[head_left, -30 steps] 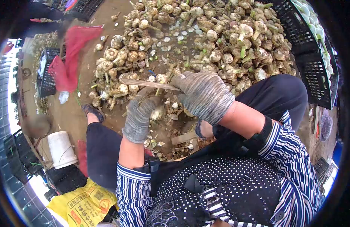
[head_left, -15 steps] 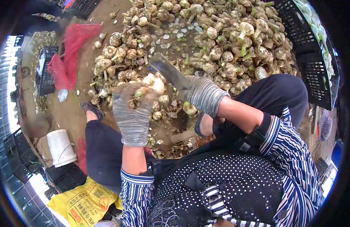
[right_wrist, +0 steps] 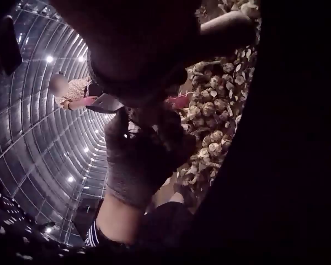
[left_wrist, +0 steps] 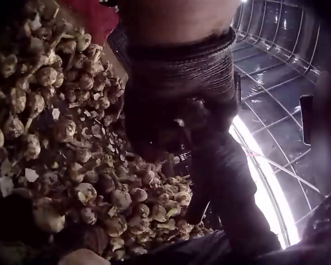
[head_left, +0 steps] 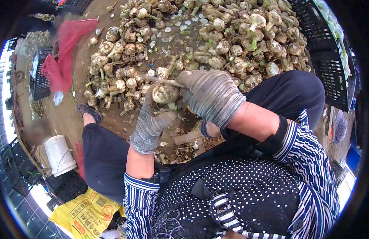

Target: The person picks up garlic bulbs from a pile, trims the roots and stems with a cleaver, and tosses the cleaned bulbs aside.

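A person in gray gloves pinches a garlic bulb (head_left: 165, 94) in the grip of the left hand (head_left: 149, 125), seen from the head camera, while the right hand (head_left: 216, 95) closes its grip round a knife (head_left: 162, 81), the blade lying across the bulb's upper edge. Beyond the hands, heaped bulbs (head_left: 240, 44) cover the ground, beside black crates (head_left: 332, 79); a white bucket (head_left: 60, 154) and yellow bag (head_left: 88, 215) lie at left. In the left wrist view, the gloved hand is dark above scattered bulbs, its hold unclear. The right wrist view shows the hands in shadow, another person (right_wrist: 74, 93) in the background.
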Demonstrator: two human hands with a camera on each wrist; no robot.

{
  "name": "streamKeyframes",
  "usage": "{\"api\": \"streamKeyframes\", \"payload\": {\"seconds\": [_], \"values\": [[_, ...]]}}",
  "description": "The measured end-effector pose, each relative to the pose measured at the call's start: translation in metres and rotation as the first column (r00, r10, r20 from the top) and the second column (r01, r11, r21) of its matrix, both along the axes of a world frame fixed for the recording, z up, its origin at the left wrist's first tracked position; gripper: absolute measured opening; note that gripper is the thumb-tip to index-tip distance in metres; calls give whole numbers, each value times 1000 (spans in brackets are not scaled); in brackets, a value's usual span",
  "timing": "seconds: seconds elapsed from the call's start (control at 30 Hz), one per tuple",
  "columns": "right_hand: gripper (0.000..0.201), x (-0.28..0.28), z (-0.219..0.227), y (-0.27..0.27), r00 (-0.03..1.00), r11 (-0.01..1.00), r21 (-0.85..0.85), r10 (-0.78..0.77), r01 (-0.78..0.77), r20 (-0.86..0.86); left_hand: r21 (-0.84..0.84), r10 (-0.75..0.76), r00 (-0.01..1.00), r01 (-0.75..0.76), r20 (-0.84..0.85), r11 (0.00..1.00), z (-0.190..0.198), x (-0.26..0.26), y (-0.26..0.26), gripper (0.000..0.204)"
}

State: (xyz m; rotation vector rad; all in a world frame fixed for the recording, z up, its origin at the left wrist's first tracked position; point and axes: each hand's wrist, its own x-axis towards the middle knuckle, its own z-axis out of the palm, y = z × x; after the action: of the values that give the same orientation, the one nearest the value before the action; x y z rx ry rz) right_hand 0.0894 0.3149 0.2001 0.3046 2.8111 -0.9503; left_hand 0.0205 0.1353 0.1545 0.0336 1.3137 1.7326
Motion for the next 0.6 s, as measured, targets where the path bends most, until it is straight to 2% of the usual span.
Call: {"api": "streamKeyframes", "payload": {"seconds": [0.03,0.07,0.1,0.13,0.17,0.2,0.3,0.4,0.47,0.5,0.57,0.6], "values": [[30,3,-1,1,1000,1000,-1,-1,1,0,37,77,975,-87,208,996,-12,-4,-4,60],[40,8,-2,2,984,989,71,134,-127,-120,150,-142,914,212,-380,966,-58,-14,-15,58],[50,10,-2,2,935,958,156,273,-242,-227,149,-139,914,209,-380,967,-46,-16,-14,58],[71,8,11,4,916,903,214,394,-372,-74,-159,-291,682,251,-671,955,-24,-17,-9,42],[71,9,12,3,916,903,214,394,-372,-72,-448,-478,353,167,-804,878,-11,-18,-7,37],[75,10,12,3,908,895,234,409,-379,-95,-413,-463,451,212,-763,886,-42,-29,-42,33],[84,12,11,0,896,878,280,431,-389,-107,-318,-340,579,143,-741,937,-18,-15,-27,33],[74,11,5,1,875,863,301,462,-407,-142,-297,-288,632,96,-720,950,-8,-8,-23,33],[56,9,-9,0,870,900,323,390,-292,-301,-291,-269,635,72,-724,954,0,-6,-21,34],[56,9,-12,3,870,900,325,389,-290,-301,-289,-257,634,56,-729,956,2,-5,-19,35],[23,5,-12,10,799,912,356,365,-204,-477,-292,-242,627,24,-740,956,3,-5,-15,36],[24,3,-13,15,795,913,351,368,-210,-482,-287,-225,635,6,-739,958,2,-6,-13,36]]}}
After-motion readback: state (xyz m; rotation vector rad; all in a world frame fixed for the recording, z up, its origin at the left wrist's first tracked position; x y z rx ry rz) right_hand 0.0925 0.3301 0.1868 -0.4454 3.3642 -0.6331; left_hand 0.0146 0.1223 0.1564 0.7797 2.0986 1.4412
